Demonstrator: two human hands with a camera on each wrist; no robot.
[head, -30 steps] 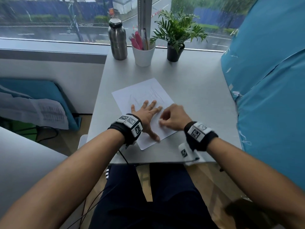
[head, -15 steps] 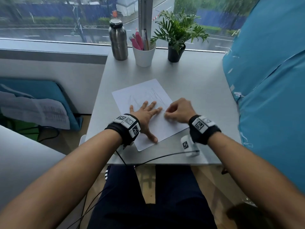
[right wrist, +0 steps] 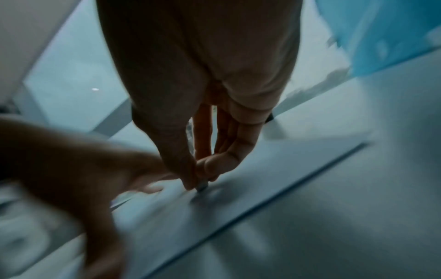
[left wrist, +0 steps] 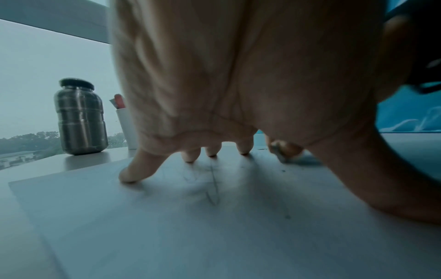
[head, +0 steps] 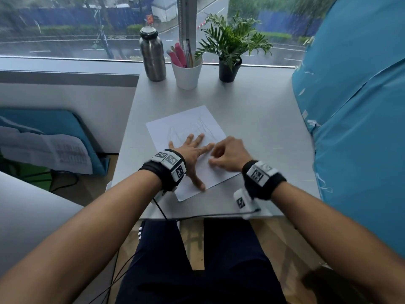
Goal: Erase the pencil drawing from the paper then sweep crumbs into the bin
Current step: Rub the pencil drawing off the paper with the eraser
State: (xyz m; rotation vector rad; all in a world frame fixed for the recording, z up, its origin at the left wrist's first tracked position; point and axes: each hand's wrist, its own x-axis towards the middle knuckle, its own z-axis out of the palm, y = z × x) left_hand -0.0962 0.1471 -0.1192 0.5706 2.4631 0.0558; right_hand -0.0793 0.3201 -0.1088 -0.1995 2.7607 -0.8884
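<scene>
A white sheet of paper (head: 186, 126) with faint pencil lines (left wrist: 213, 188) lies on the grey table (head: 263, 110). My left hand (head: 192, 150) lies flat on the sheet with fingers spread, pressing it down. Just right of it, my right hand (head: 228, 154) pinches a small eraser (right wrist: 202, 186) between thumb and fingertips, its tip on the paper. The eraser (left wrist: 280, 151) shows blurred beyond the left fingers in the left wrist view. A few dark crumbs (left wrist: 283, 171) lie on the sheet. No bin is in view.
At the table's far edge stand a steel bottle (head: 152, 57), a white cup of pens (head: 186, 72) and a potted plant (head: 230, 51). A blue covered surface (head: 355, 106) rises along the right side. The table's near edge (head: 208, 216) is just behind my wrists.
My right hand with the eraser has rubbed back and forth across the paper's lower part: out to the right, then back left toward the left hand. The left hand stayed put.
</scene>
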